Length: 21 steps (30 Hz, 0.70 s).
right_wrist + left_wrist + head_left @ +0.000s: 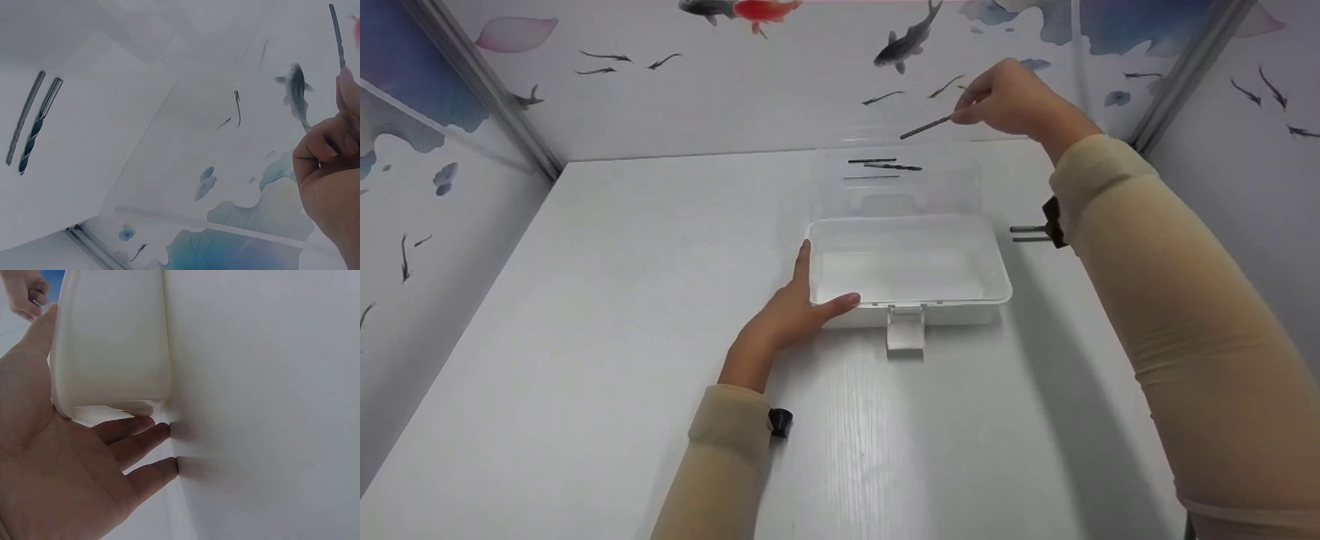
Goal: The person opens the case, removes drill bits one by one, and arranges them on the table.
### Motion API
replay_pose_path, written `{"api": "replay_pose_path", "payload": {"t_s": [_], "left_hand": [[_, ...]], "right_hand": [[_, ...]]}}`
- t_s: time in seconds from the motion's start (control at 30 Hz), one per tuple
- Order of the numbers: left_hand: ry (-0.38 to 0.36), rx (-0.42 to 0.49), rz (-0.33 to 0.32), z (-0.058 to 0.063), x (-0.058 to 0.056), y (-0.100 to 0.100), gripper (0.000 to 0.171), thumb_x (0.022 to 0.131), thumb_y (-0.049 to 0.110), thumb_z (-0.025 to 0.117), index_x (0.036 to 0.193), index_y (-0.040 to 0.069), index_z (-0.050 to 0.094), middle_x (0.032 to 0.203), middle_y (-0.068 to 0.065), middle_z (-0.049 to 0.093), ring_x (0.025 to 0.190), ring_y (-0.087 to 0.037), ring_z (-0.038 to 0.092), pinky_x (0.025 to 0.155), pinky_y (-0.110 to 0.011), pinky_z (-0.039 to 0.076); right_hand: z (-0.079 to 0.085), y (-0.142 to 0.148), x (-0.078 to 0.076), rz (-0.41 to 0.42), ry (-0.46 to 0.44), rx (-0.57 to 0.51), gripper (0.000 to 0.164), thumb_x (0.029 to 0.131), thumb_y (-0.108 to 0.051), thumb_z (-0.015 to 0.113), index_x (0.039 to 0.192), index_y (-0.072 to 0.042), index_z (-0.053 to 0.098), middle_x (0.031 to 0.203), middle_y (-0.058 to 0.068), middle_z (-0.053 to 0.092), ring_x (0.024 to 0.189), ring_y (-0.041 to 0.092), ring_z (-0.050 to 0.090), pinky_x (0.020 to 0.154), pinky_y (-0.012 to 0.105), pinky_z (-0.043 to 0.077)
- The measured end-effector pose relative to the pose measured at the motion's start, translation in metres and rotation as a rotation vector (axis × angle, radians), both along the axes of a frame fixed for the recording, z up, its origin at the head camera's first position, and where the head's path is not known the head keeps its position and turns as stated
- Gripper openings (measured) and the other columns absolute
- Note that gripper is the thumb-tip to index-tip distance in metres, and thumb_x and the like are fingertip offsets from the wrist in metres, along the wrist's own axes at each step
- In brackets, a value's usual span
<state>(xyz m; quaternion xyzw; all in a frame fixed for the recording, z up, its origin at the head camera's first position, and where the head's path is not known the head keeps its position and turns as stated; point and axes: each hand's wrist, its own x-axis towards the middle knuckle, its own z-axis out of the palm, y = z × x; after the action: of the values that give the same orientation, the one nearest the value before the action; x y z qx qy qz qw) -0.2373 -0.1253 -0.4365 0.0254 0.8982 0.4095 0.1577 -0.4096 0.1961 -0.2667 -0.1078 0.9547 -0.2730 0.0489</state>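
A white plastic box [911,313] stands with its transparent lid [960,187] thrown back behind it; its inside shows bare. My left hand [791,311] rests around the box's left front corner, thumb on the front rim and index finger along the left side. In the left wrist view, other fingers [149,441] stretch past the box wall [112,337] to the table. Raised beyond the lid, my right hand [1005,101] pinches a thin drill bit [926,127] by one end. Two more drill bits [25,118] lie on the table right of the box, partly hidden by the wrist camera.
Several thin drill bits [885,166] show in the lid area; whether inside it or behind it, I cannot tell. A latch [905,330] hangs at the box's front. Printed wall panels [720,97] enclose the white table [622,337] at the back and sides.
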Motion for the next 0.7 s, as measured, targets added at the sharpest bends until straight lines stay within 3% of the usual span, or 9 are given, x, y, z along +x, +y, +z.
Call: {"api": "replay_pose_path", "payload": {"t_s": [0.27,0.47,0.7], "left_hand": [[0.01,0.01,-0.005,-0.001,-0.002,-0.001,0.129,0.089,0.07,0.074,0.171,0.028,-0.017,0.176,-0.02,0.026,0.157,-0.037,0.039,0.129,-0.055,0.032],[0.025,0.006,-0.001,0.0,-0.002,-0.003,0.129,0.09,0.069,0.073,0.171,0.027,-0.017,0.175,-0.021,0.027,0.156,-0.038,0.041,0.128,-0.055,0.034],[0.0,0.008,-0.011,0.001,0.0,-0.001,0.129,0.089,0.073,0.072,0.17,0.03,-0.019,0.176,-0.021,0.026,0.159,-0.037,0.038,0.129,-0.054,0.032]], "right_hand": [[-0.001,0.023,0.01,-0.036,-0.001,-0.02,0.044,0.106,-0.037,0.066,0.132,-0.002,0.073,0.146,0.021,0.056,0.133,0.037,0.052,0.116,0.057,0.042],[-0.002,0.029,0.014,-0.038,0.017,-0.018,0.045,0.105,-0.041,0.067,0.13,-0.004,0.074,0.124,0.009,0.06,0.116,0.028,0.053,0.106,0.052,0.046],[0.002,0.042,0.023,-0.069,0.041,-0.005,0.043,0.105,-0.041,0.067,0.13,-0.007,0.075,0.111,0.002,0.057,0.113,0.025,0.049,0.096,0.045,0.044]]}}
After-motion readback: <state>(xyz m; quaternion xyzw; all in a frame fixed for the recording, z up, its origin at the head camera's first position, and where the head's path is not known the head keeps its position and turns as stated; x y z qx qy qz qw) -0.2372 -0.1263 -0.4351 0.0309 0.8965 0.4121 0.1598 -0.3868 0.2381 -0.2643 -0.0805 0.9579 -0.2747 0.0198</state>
